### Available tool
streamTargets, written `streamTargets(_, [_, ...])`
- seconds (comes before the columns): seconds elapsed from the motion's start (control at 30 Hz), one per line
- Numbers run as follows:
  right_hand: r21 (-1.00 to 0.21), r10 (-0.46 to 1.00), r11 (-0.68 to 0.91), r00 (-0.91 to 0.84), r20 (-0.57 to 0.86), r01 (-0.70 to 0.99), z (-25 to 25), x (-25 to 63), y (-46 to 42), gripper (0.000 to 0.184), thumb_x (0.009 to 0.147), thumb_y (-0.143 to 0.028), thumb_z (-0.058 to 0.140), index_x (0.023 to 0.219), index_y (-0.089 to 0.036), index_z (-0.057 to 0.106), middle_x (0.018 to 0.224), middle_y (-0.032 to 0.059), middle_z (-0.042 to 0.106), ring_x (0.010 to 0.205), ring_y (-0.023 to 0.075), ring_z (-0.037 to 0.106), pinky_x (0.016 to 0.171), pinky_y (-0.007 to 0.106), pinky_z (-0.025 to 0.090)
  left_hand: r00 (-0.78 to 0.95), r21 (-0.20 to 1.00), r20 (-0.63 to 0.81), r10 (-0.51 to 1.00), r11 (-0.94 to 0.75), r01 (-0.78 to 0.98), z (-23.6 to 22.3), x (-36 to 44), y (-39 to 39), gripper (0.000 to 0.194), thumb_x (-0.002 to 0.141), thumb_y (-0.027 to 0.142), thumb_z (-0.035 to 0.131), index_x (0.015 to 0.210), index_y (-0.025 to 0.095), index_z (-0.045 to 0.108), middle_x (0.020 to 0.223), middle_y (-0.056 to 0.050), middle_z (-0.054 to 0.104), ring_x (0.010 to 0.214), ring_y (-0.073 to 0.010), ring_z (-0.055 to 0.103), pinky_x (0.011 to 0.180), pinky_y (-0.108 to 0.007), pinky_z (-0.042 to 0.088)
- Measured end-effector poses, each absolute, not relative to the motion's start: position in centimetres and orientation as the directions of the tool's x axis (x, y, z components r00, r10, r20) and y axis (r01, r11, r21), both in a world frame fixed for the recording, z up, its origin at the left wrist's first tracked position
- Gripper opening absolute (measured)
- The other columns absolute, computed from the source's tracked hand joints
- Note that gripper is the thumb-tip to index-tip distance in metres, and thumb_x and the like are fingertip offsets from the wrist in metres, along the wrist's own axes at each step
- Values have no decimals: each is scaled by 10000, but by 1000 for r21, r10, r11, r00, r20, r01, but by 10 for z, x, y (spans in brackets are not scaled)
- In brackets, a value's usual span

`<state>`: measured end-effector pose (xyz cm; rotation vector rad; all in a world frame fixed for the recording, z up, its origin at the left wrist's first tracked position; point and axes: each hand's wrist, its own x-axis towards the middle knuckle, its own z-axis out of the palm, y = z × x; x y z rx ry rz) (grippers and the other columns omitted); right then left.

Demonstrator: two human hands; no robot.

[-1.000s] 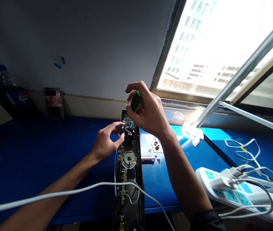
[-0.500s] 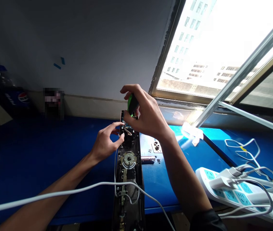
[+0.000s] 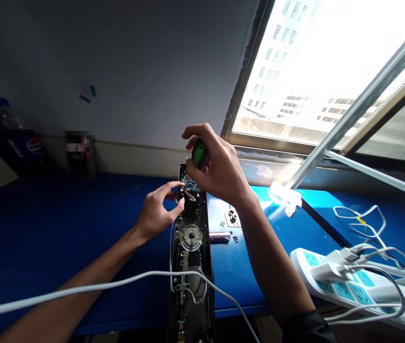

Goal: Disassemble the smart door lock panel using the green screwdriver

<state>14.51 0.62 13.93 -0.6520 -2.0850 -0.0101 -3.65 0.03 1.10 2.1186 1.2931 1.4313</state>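
My right hand (image 3: 218, 164) grips a green-and-black screwdriver (image 3: 199, 152), its shaft slanting down to the far end of a long, opened black electronic housing (image 3: 188, 257). A blue circuit board (image 3: 193, 185) lies at that end, partly behind my fingers. Near the tip, a short light cable with a connector (image 3: 190, 195) rests on the housing. At the housing's left edge is my left hand (image 3: 159, 207), thumb and forefinger apart and touching or very near it. A round metal part (image 3: 191, 237) sits mid-housing.
Right of the housing lie a shiny metal cylinder (image 3: 220, 237), several small dark screws (image 3: 235, 239) and a small plate (image 3: 232, 218). A white cable (image 3: 145, 274) crosses over the housing. A loaded power strip (image 3: 348, 281) stands at the right of the blue table (image 3: 116, 247).
The screwdriver handle has tilted and turned in my right hand, which has shifted slightly right, showing more of the board. My left hand stays in place.
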Motion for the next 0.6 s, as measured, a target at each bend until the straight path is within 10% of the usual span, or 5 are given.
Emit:
streamTargets(0.4, [-241,421,852,-334,843,464,141,146,4,398,870,-100,542,1240,-247,537,969,5,638,695,127,528,731,337,545,92,540,687,721,-591,599,15,-37,-3,322,930,359,693,1226,235,697,1393,-86,669,1272,-292,640,1068,-449,534])
streamTargets(0.6, [-278,424,843,-250,870,461,152,152,-10,373,850,-87,574,1185,-251,547,929,-6,650,625,110,477,670,309,530,70,426,808,586,-662,617,14,-36,1,137,980,315,683,1005,217,776,1187,-69,725,1098,-235,676,1014,-415,543])
